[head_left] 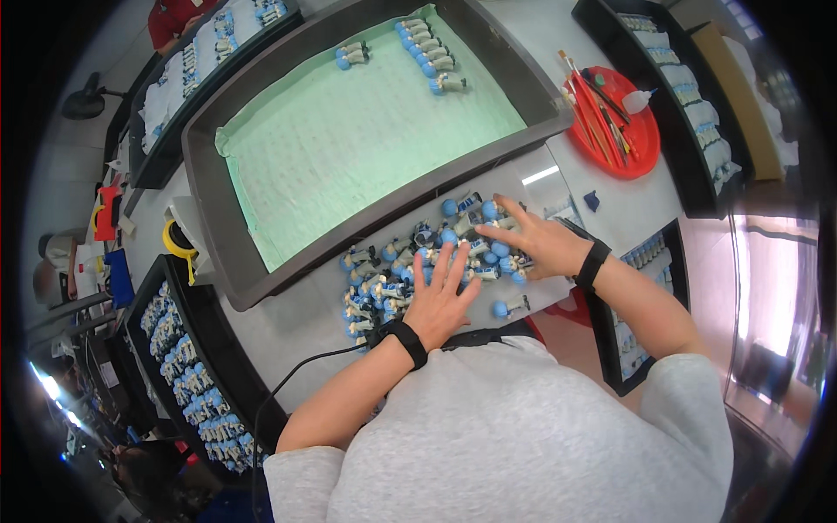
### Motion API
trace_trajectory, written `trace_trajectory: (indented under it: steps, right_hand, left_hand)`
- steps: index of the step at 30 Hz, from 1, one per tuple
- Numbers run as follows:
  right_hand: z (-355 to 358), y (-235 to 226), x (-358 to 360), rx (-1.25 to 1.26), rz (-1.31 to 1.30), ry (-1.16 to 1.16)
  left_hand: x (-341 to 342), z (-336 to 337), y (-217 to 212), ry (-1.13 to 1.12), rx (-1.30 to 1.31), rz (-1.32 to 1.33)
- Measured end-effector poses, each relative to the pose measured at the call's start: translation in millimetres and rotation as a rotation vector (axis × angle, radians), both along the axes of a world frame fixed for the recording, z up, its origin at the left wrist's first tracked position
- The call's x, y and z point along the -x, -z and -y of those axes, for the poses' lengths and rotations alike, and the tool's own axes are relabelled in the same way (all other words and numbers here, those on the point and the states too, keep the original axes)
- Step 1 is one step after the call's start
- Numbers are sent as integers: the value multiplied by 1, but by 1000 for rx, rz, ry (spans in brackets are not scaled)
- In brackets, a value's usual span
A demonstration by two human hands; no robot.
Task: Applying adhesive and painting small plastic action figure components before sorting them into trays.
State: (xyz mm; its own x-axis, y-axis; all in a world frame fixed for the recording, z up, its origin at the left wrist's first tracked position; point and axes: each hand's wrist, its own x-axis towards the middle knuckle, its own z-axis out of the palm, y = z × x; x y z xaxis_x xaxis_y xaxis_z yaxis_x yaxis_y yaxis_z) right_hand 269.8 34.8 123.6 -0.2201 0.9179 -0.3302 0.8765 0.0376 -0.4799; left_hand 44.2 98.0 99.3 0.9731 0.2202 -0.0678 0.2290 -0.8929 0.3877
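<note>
A heap of small figurines (375, 292) with blue round heads and pale bodies lies on the table in front of me. My left hand (443, 295) rests over the middle of the heap, fingers spread among the figurines. Over the heap's right end is my right hand (542, 247), its fingers also apart and touching or just above the pieces; neither hand has a figurine gripped. A single figurine (511, 307) lies apart, nearer to me. Beyond the heap stands a large grey-brown tray (199, 179) lined with green sheet, with several figurines (427, 54) lined up at its far right.
To the right, a red dish (647, 159) holds brushes and a white bottle (637, 102). Black trays with figurines flank the table, one at lower left (228, 338) and others on the right. A yellow tape roll (180, 244) sits by the big tray. A red-sleeved person is at far left.
</note>
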Motion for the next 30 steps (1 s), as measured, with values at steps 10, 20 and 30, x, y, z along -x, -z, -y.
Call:
trace_trajectory:
  steps: [10, 20, 30]
  right_hand:
    - [2, -2, -5, -9, 37, 4]
    - [5, -7, -14, 21, 36, -31]
    - [-155, -92, -65, -319, -175, 115]
  left_hand:
    - [-51, 22, 23, 601, -77, 231]
    - [-44, 24, 22, 525, -212, 230]
    - [-58, -59, -89, 425, 120, 208]
